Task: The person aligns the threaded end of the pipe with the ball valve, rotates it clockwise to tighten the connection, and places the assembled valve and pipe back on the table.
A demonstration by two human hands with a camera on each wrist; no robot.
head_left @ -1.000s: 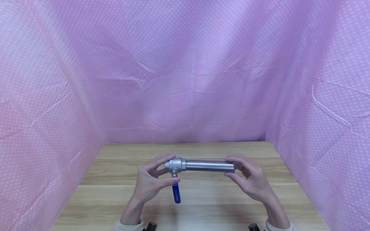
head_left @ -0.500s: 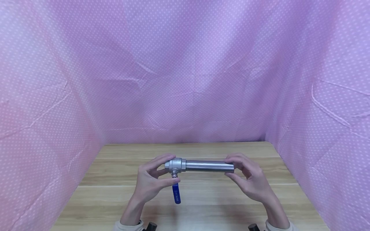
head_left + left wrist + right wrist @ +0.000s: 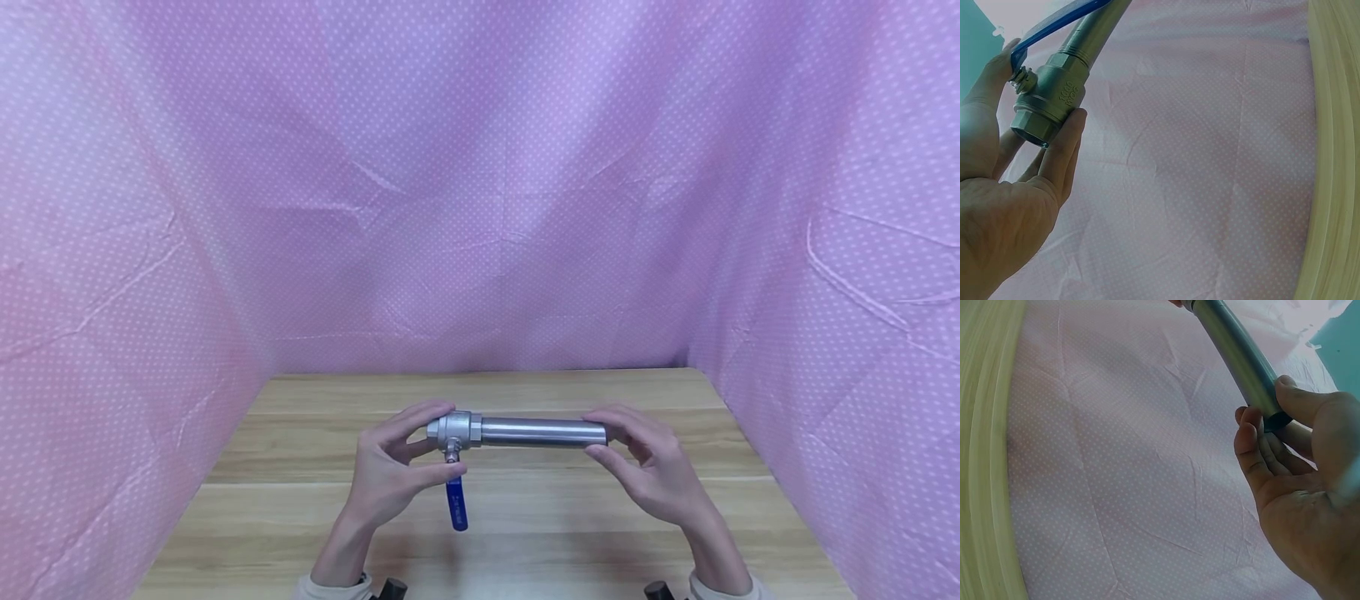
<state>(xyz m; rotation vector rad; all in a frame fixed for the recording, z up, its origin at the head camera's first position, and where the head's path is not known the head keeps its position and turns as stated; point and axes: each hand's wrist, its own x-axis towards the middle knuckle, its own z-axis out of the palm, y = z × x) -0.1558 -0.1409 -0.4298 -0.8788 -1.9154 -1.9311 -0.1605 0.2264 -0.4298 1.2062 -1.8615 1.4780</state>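
- Barely anything has been moved since the earlier head frame: the tip of the blue handle (image 3: 457, 504) has been shifted very slightly down and left, and the right hand's thumb has been slid a little along the pipe (image 3: 543, 432).
- Both ends are gripped. The valve (image 3: 454, 429) is pinched by the left hand (image 3: 382, 479), with a finger over its top and the thumb laid against the handle; the far end of the pipe is pinched between the thumb and fingers of the right hand (image 3: 663, 479).
- Valve and pipe are joined in one line, nearly level, and are held above the wooden table (image 3: 525, 508), between the two hands, with the pink cloth (image 3: 495, 208) behind.
- Slipping seems the likeliest fault at the pipe end, since smooth metal is held near its very tip.
- If that end were lost, the pipe could be tipped down and the table struck.
- The handle could be turned by accident, as it is pressed by the left thumb.
- Ridges like thread are shown at the joint; how tightly it is screwed cannot be told, so a loose joint might be pulled apart.
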